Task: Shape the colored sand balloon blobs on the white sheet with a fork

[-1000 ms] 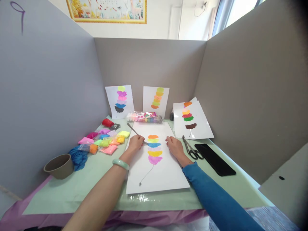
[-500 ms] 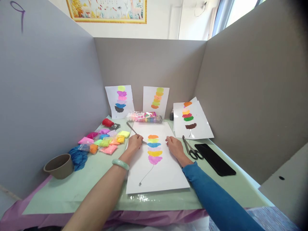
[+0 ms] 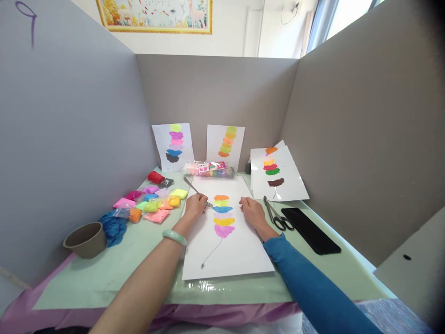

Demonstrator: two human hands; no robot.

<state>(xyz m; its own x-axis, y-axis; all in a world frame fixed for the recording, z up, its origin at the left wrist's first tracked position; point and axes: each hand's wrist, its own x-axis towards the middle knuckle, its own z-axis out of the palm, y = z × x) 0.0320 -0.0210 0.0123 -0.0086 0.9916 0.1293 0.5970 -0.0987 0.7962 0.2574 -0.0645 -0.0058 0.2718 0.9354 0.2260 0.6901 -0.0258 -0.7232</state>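
- Biggest worry I'd have: the thin metal tool (image 3: 198, 191) has its tip sitting right at the left edge of the stacked colour patches (image 3: 222, 214), up near the orange and yellow-green ones. One slip sideways and it probably drags one colour into the next, since the bands touch each other with no gap.
- Second thing: the white sheet (image 3: 239, 250) lies loose on the green mat (image 3: 104, 278). The right hand (image 3: 253, 212) only presses near the sheet's right edge, so a hard push from the tool could make the paper skate or buckle, I reckon.
- The thin pencil-like line (image 3: 212, 253) trailing down from the bottom pink patch looks easy to smudge if a wrist comes across it.
- Scissors (image 3: 276, 215) lie just beside the right hand, blades pointing away from the person, with a black flat slab (image 3: 309, 230) next to them. An elbow shift might knock either one, though that's a guess.
- Grip, left hand (image 3: 195, 206): fingers curled tight around the tool's lower end like holding a pen, with the long handle sticking up and back toward the clay packets (image 3: 153, 202). Nothing else is in that hand.
- Grip, right hand: not holding anything, fingers loosely bent, resting palm-down on the paper just right of the patches, not touching them.
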